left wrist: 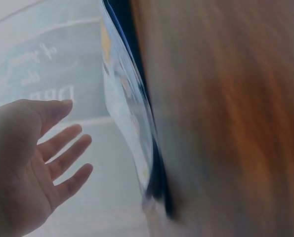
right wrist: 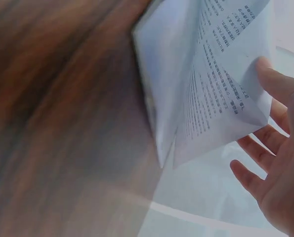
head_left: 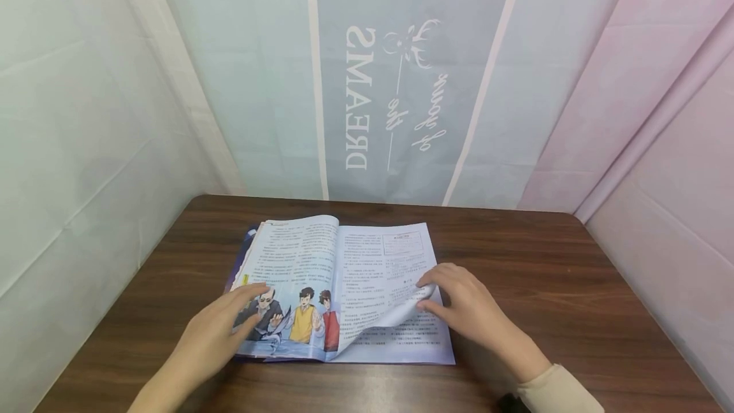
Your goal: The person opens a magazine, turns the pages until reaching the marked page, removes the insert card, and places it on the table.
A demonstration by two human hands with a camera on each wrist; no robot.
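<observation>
An open magazine (head_left: 395,260) lies on the table, with printed text on both sides. A colour drawing (head_left: 304,317) of several figures fills the lower part of its left page. My right hand (head_left: 467,304) pinches the outer edge of a right-hand page (right wrist: 221,94), thumb on one face and fingers behind. That page's lower corner is lifted and curls up, baring another text page (head_left: 413,349) underneath. Over the left page's outer edge, my left hand (head_left: 209,330) hovers with relaxed, spread fingers (left wrist: 70,153) and holds nothing.
The dark wooden table (head_left: 545,273) reaches out on both sides of the magazine. Behind it hangs a pale curtain (head_left: 275,81) with mirrored lettering and a deer-head print. More light fabric (head_left: 74,145) encloses the left and right sides.
</observation>
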